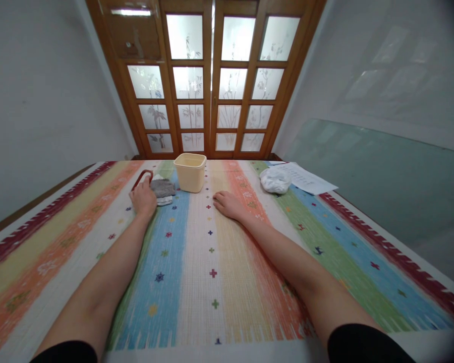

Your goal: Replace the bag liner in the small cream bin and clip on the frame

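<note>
At the left of the striped tablecloth, my left hand [144,197] is closed on a thin reddish-brown loop-shaped thing [140,177]; its lower part is hidden by my fingers. Right beside that hand lies a grey folded cloth [162,188], with white cloth-like pieces [164,200] showing at its edges. My right hand [228,204] rests on the tablecloth near the middle, fingers loosely bent, holding nothing that I can see. Between the two hands and a little farther off stands a cream plastic container [190,174], upright, its open top facing up.
A crumpled white bundle [275,180] sits at the right, by printed paper sheets [306,178]. The table's striped cloth [196,262] stretches towards me. Wooden doors with glass panes [212,80] stand beyond the far edge, and a greenish glass panel [382,176] runs along the right.
</note>
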Available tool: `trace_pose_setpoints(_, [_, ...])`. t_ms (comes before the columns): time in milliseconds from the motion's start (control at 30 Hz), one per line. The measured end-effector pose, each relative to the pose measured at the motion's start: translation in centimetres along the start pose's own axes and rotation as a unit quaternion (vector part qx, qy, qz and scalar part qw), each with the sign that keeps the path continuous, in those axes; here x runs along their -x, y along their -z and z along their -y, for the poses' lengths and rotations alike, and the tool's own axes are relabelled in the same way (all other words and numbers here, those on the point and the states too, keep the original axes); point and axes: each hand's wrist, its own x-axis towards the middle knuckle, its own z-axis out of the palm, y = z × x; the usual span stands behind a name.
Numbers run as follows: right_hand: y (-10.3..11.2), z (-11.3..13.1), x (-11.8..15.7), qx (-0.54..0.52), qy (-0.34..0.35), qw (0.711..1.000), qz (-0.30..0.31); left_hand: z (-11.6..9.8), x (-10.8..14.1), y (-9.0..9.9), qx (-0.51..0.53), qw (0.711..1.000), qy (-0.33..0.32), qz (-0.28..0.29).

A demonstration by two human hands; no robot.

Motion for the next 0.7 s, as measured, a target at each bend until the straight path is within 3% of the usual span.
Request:
trace_pose_setpoints(233, [0.0, -0.1, 0.0, -0.005, -0.002, 1.0, 0.001, 0.9, 0.8, -0.5, -0.059, 0.998, -0.013, 0.03])
trace_pose_setpoints(467, [0.1, -0.1, 0.4, -0.006, 0.011, 1.0, 0.006, -1.2, 1.4, -1.7, -0.015, 0.985, -0.162, 0.06])
trace_pose_setpoints(700, [0.3, 0.0, 0.6, -0.008, 0.005, 1.0, 0.009, -0.1, 1.3, -2.4, -0.005, 0.99, -0.099, 0.098])
